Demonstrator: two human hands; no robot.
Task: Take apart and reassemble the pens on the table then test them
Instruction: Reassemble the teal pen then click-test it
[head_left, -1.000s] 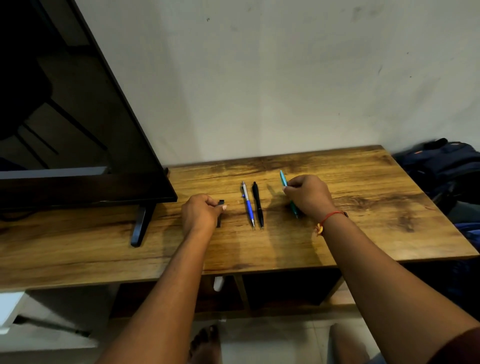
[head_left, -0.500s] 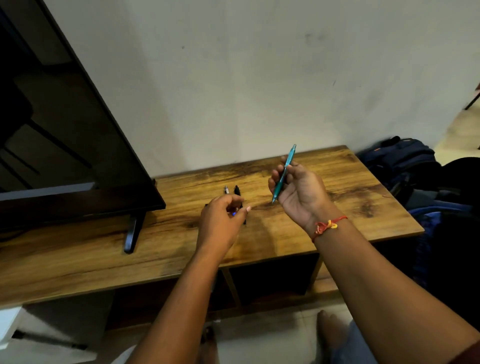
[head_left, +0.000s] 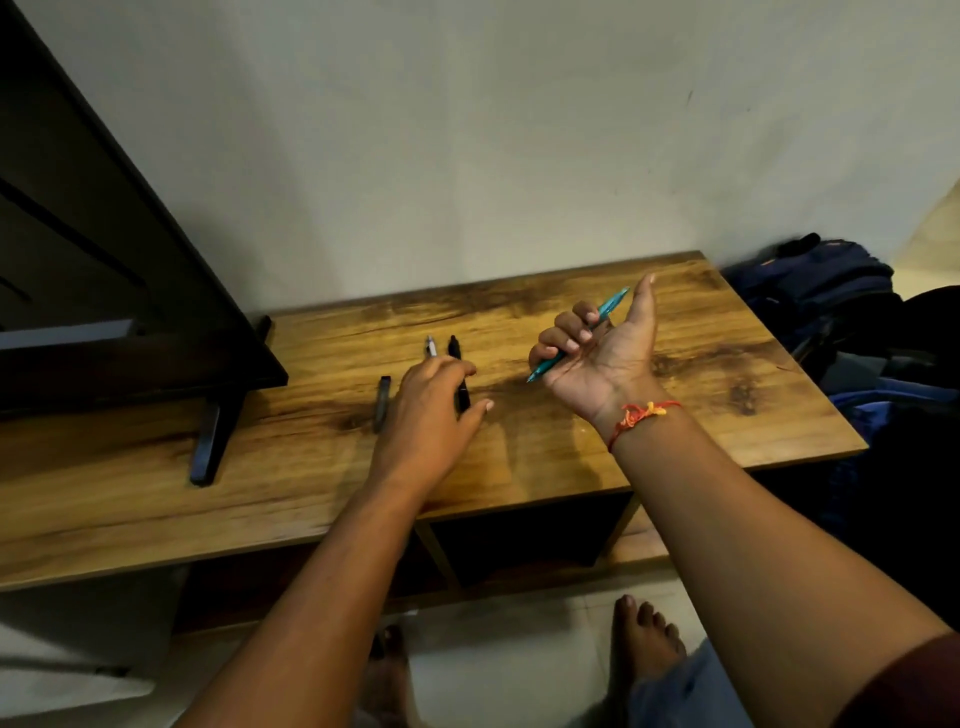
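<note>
My right hand (head_left: 597, 348) is raised palm-up above the wooden table (head_left: 571, 467), its fingers curled round a teal pen (head_left: 610, 304) that points up and to the right, thumb stretched out. My left hand (head_left: 431, 410) hovers low over the table's middle with fingers spread and relaxed, holding nothing. It partly covers a blue-and-silver pen (head_left: 430, 347) and a black pen (head_left: 460, 384) lying side by side. A dark pen (head_left: 383, 402) lies on the wood just left of my left hand.
A black TV (head_left: 119, 291) on a dark foot (head_left: 208, 447) fills the table's left side. Dark bags (head_left: 831, 296) are piled on the floor to the right. My bare feet (head_left: 644, 644) stand on the tiled floor below the table's front edge.
My right hand lifted the teal pen off the table and turned palm-up. My left hand let go of the dark pen, moved right and opened over the two middle pens.
</note>
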